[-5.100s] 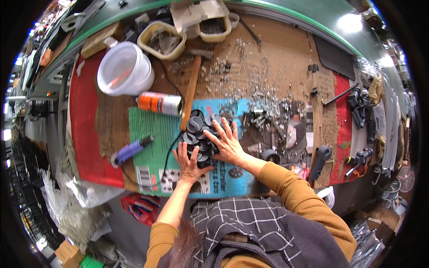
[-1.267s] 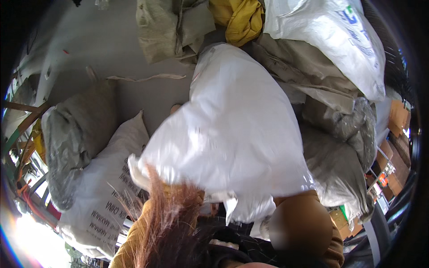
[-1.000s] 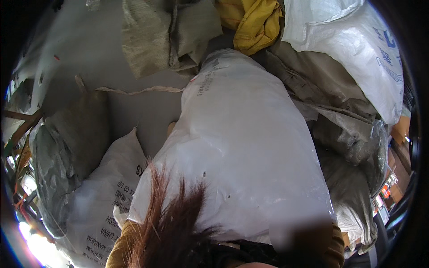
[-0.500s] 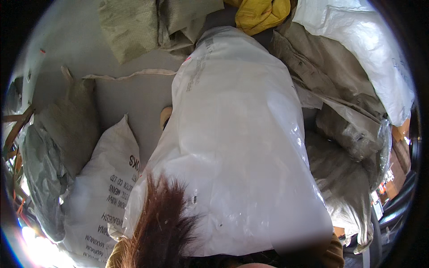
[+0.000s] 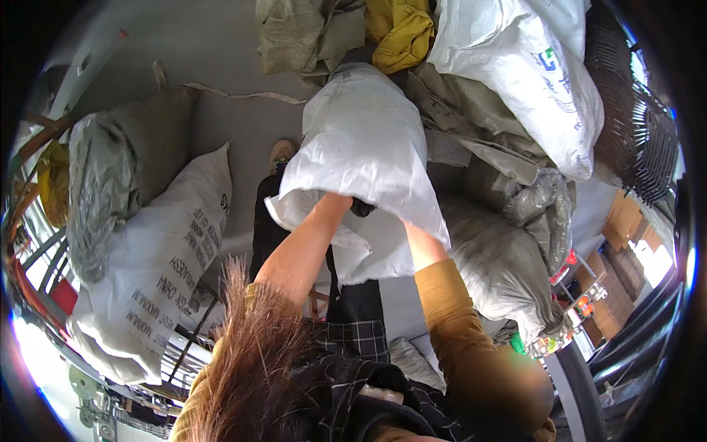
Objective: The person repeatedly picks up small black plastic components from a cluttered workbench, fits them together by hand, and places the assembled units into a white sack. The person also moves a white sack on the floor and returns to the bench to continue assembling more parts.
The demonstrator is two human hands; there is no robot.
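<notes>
A large white woven sack (image 5: 361, 147) stands in front of me with its wide mouth toward me. My left forearm (image 5: 303, 247) reaches into that mouth, and its hand is hidden inside. My right forearm (image 5: 425, 247), in a mustard sleeve, goes in under the sack's right edge; that hand is covered too. Something small and dark (image 5: 361, 208) shows in the opening beside my left wrist. I cannot make out what the fingers hold, if anything. The near flap of the sack hangs over my legs.
A full white printed sack (image 5: 166, 258) leans at the left, beside a grey plastic-wrapped bundle (image 5: 107, 191). Brown sacks (image 5: 493, 258) and a white bag (image 5: 523, 81) are piled at the right. Yellow cloth (image 5: 401, 37) lies at the back. A shoe (image 5: 281, 155) stands on the grey floor.
The white sack, which spread up close to me, has dropped away and its mouth now gapes. Both forearms have come into view, reaching inside it. The view has shifted.
</notes>
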